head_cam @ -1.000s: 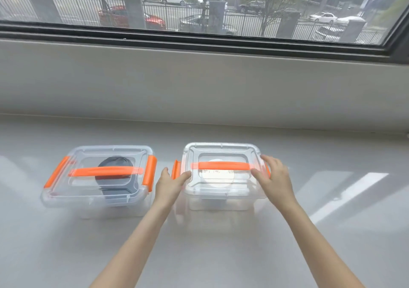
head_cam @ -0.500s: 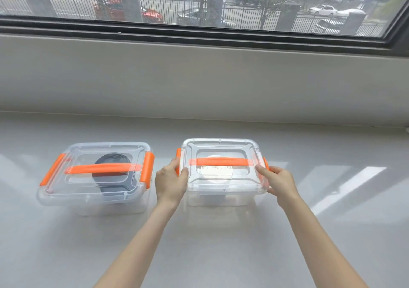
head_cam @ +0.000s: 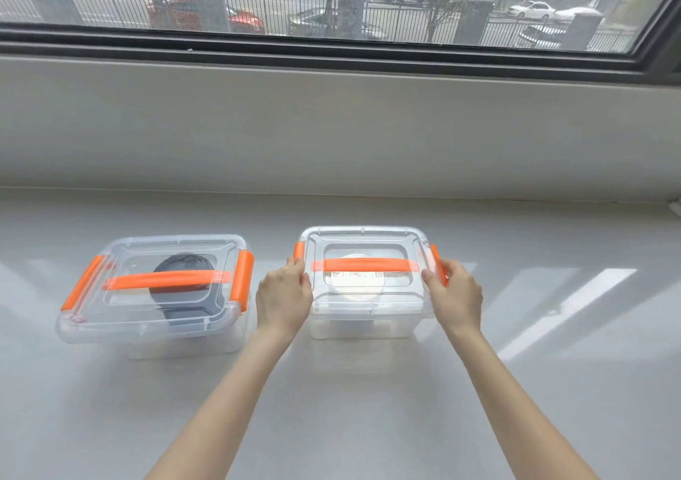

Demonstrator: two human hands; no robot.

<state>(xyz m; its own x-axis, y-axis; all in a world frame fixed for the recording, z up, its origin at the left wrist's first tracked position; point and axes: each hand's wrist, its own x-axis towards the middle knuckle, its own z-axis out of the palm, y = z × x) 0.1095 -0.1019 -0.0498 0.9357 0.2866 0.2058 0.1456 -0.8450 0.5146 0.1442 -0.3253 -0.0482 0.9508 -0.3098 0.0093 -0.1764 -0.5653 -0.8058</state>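
left hand (head_cam: 283, 297): fingers curled round the left latch (head_cam: 298, 250) of the clear box (head_cam: 365, 238)
right hand (head_cam: 455, 295): pinches the right latch (head_cam: 435, 258)
clear box: lidded, on the white sill (head_cam: 368, 406), near the second box (head_cam: 154, 317), not touching it

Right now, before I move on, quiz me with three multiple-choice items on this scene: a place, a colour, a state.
1. The box with the dark disc stands where?
A. left of the held box
B. behind it
C. on top of it

2. The latches are what colour?
A. blue
B. orange
C. green

3. The held box's lid is
A. on the box
B. lying beside it
C. lifted clear of it

Answers:
1 A, it sits out beyond the left hand.
2 B, every side latch is orange.
3 A, the lid sits on the box while the left hand and right hand grip its side latches.
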